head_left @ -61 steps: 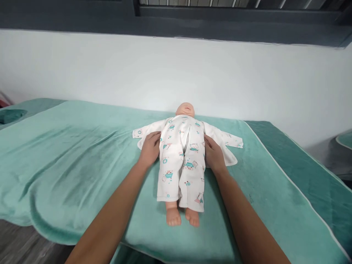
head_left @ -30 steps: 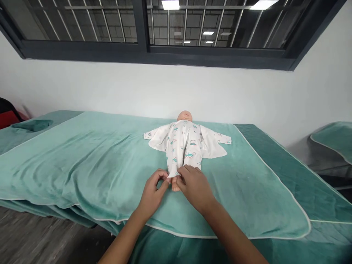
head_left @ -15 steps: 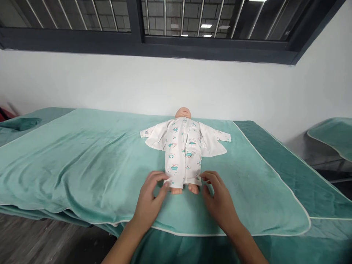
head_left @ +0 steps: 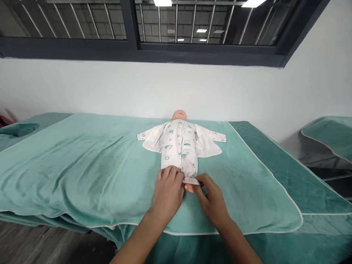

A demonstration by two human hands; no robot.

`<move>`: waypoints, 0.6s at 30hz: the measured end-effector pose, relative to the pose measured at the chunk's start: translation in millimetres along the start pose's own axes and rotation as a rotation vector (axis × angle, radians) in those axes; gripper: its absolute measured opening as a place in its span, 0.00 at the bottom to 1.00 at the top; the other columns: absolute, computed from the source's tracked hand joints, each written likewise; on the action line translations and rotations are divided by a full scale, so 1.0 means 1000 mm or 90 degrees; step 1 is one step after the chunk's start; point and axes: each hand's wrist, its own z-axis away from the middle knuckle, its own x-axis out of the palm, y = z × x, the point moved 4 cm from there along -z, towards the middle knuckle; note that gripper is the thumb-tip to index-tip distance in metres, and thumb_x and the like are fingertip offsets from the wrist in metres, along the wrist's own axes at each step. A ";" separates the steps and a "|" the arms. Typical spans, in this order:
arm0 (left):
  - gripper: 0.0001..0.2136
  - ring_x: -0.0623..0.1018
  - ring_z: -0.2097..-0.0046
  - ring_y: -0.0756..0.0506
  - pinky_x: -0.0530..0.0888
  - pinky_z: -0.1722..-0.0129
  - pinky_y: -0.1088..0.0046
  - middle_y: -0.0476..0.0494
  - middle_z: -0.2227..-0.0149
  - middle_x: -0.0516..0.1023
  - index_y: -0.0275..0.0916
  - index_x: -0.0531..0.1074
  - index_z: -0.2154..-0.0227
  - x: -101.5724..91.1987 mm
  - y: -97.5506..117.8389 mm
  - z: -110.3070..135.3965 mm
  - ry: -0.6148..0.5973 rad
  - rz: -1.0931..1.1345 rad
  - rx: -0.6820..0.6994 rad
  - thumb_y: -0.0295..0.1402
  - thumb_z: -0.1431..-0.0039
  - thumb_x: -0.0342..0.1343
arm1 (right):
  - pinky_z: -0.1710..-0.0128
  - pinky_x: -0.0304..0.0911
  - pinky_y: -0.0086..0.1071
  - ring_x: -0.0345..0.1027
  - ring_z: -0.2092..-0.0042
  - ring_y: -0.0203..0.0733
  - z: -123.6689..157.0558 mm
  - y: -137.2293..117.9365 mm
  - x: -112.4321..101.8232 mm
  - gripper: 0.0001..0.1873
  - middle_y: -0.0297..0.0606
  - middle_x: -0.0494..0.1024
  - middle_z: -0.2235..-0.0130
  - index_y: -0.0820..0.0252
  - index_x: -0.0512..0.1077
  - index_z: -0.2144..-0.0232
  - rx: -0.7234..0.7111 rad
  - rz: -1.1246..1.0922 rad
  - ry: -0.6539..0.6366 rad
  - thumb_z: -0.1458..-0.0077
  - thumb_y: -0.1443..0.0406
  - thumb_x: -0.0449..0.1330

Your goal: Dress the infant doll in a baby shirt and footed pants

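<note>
A baby doll (head_left: 179,114) lies on its back on a green blanket (head_left: 90,165), head toward the wall. It wears a white printed romper (head_left: 180,146) with the sleeves spread out sideways. My left hand (head_left: 168,192) lies over the doll's left-side leg cuff, fingers curled down on it. My right hand (head_left: 210,200) pinches the hem of the other trouser leg beside a bare doll foot (head_left: 189,188).
The blanket covers a long table against a white wall under a dark-framed window (head_left: 165,29). A darker green cover (head_left: 275,157) shows at the right. Another green-covered surface (head_left: 330,135) stands at far right. A folded green cloth (head_left: 19,129) lies far left.
Both hands were spread apart beside the doll's feet half a second ago. They have closed in on the trouser cuffs, the left covering one foot, the right pinching the hem.
</note>
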 end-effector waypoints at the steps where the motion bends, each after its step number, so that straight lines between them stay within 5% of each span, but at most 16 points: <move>1: 0.06 0.71 0.50 0.38 0.66 0.52 0.56 0.41 0.54 0.76 0.41 0.70 0.62 -0.002 0.001 0.000 0.011 0.005 -0.004 0.25 0.40 0.53 | 0.65 0.63 0.35 0.68 0.64 0.42 0.001 -0.004 -0.003 0.04 0.36 0.73 0.65 0.53 0.67 0.64 -0.012 -0.005 0.000 0.36 0.66 0.53; 7: 0.07 0.73 0.57 0.40 0.68 0.57 0.58 0.41 0.62 0.77 0.41 0.70 0.60 -0.007 0.007 0.008 0.080 0.046 0.061 0.27 0.35 0.48 | 0.65 0.63 0.34 0.68 0.65 0.42 0.012 0.002 -0.012 0.04 0.36 0.72 0.65 0.53 0.66 0.64 -0.015 0.027 -0.011 0.37 0.67 0.53; 14: 0.09 0.72 0.60 0.42 0.69 0.58 0.61 0.43 0.65 0.75 0.39 0.69 0.57 -0.007 0.013 0.037 0.090 0.154 0.160 0.23 0.36 0.49 | 0.63 0.63 0.34 0.68 0.62 0.42 0.042 0.016 -0.010 0.06 0.38 0.73 0.62 0.55 0.67 0.64 0.005 0.054 -0.133 0.34 0.64 0.52; 18: 0.07 0.72 0.60 0.45 0.69 0.60 0.65 0.45 0.64 0.75 0.40 0.68 0.59 -0.016 -0.007 0.031 0.124 0.297 0.085 0.24 0.35 0.49 | 0.64 0.61 0.33 0.66 0.65 0.39 0.028 0.023 -0.022 0.11 0.35 0.72 0.66 0.56 0.68 0.67 0.052 -0.019 -0.197 0.33 0.59 0.52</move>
